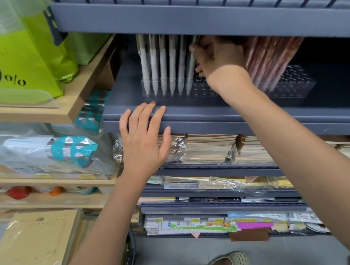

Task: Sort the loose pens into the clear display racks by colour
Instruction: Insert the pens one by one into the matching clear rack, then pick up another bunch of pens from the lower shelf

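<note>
Right hand (215, 59) pinches the top of a white pen (191, 73) in the clear rack (205, 90) at 12 o'clock, left hand (144, 140) flat on the shelf edge (200, 116). Light, stiff, slick plastic (I'd guess), so holding up high seems right.

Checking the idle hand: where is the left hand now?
Head view, left of centre: the left hand lies flat on the front lip of the grey shelf, just below the rack of white pens.
</note>
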Demonstrator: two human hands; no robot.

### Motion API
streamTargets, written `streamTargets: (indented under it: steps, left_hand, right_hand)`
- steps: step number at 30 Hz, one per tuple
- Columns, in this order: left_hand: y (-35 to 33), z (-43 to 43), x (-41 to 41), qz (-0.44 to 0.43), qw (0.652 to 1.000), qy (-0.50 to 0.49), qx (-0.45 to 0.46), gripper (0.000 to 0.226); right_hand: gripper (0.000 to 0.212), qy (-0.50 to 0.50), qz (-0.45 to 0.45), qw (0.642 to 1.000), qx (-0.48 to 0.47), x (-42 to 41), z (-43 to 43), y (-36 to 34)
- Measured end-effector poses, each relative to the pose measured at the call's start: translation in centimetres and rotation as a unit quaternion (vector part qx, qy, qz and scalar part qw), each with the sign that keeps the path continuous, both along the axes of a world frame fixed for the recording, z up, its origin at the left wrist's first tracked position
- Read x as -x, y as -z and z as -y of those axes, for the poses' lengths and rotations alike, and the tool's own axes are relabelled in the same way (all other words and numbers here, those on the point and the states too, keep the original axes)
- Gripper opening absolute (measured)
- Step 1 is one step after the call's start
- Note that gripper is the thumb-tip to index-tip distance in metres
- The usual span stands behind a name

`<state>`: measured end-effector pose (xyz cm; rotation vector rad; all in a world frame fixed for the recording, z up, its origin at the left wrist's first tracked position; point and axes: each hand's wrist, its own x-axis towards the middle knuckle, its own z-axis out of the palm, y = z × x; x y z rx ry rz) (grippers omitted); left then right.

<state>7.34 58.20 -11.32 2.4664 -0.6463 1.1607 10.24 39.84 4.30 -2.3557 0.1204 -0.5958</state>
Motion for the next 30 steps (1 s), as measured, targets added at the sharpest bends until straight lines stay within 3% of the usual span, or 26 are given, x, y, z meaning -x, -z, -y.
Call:
streamTargets:
  steps: [4, 9, 16, 18, 21, 26, 30]
  left_hand:
    - [0.0, -0.1, 0.0, 0.000, 1.000, 0.003, 0.001, 0.043]
    - [-0.4, -0.2, 0.3, -0.019, 1.000, 0.013, -0.002, 0.042]
    - [-2.9, -0.4, 2.1, -0.136, 0.986, 0.054, 0.075, 0.039]
    - [-4.2, -0.4, 3.0, -0.194, 0.964, 0.089, 0.157, 0.034]
    - [-6.1, -0.4, 5.2, -0.275, 0.901, 0.151, 0.298, 0.027]
    - [-6.2, -0.1, 10.3, -0.341, 0.822, 0.207, 0.407, 0.019]
    - [-0.3, 0.6, 14.5, -0.443, 0.743, 0.168, 0.473, 0.019]
  right_hand:
    - [0.033, 0.003, 0.008, 1.000, -0.009, 0.1, 0.0, 0.4]
    - [0.002, -0.015, 0.027, 0.998, -0.053, 1.3, 0.2, 1.5]
    - [0.011, -0.006, 0.047, 0.995, -0.088, 5.7, 1.1, 1.4]
    - [0.011, 0.002, 0.052, 0.994, -0.092, 7.3, 1.5, 1.2]
    - [0.008, 0.005, 0.067, 0.990, -0.121, 10.4, 2.5, 1.3]
    - [0.007, -0.005, 0.041, 0.985, -0.168, 17.4, 6.5, 3.7]
    - [0.008, 0.052, -0.062, 0.967, -0.242, 24.4, 11.5, 10.8]
